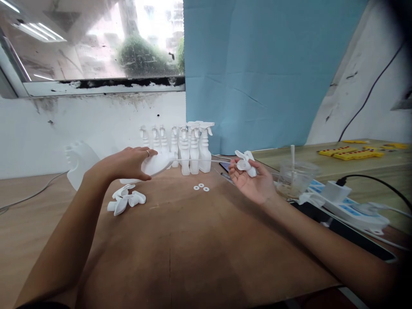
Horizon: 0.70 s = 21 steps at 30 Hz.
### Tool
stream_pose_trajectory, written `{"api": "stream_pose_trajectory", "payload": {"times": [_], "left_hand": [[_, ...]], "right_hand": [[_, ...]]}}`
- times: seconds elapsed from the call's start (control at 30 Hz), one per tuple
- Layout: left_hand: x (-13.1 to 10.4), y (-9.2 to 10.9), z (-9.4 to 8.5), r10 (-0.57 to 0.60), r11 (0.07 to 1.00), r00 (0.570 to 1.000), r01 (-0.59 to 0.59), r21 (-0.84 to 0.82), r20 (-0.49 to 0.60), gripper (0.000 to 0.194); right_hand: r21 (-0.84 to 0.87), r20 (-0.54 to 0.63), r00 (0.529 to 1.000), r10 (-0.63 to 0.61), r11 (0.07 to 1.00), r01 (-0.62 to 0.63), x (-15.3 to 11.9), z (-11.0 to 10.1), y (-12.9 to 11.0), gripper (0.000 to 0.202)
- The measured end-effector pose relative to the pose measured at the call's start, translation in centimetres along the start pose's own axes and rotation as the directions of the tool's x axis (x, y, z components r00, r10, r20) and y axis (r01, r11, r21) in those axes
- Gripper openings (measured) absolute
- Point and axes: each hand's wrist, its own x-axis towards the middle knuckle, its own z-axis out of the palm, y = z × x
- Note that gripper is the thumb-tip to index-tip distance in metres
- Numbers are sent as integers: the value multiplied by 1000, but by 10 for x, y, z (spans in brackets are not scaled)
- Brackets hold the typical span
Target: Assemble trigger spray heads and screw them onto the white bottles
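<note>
My left hand (131,162) is wrapped round a white bottle (159,163), tipped on its side with its neck toward the right. In my right hand (252,182), palm up, is a white spray head (246,163). A thin white tube (202,160) runs from the spray head to the bottle's neck; whether its tip is inside the neck I cannot tell. Below the tube, three small white rings (201,187) lie on the brown table (193,249). Several loose white spray heads (125,199) lie in a pile below my left hand.
Several white spray bottles (194,154) stand upright near the wall. At the far left are more white bottles (82,161). A plastic cup with a straw (294,178), a power strip (357,212) and a dark tablet (341,231) lie around my right forearm. Yellow pieces (350,153) sit farther back.
</note>
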Motion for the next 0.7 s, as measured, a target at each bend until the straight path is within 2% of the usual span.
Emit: {"api": "stream_pose_trajectory", "payload": {"times": [0.13, 0.27, 0.4, 0.5, 0.7], "left_hand": [[0, 4, 1, 13, 1000, 1000, -13, 4, 6, 83], [0, 4, 1, 13, 1000, 1000, -13, 6, 2, 83], [-1, -2, 1, -7, 1000, 1000, 7, 4, 12, 84], [-2, -3, 0, -15, 1000, 1000, 15, -1, -5, 83], [-4, 8, -1, 3, 1000, 1000, -3, -17, 10, 83]], "right_hand": [[-39, 3, 1000, 22, 999, -22, -3, 2, 5, 27], [28, -8, 1000, 14, 1000, -13, -3, 2, 3, 30], [92, -94, 995, -41, 994, 50, 2, -2, -2, 34], [112, -147, 989, -26, 993, 43, 4, -4, -2, 37], [97, -133, 991, 8, 995, 5, 2, -2, 2, 37]]}}
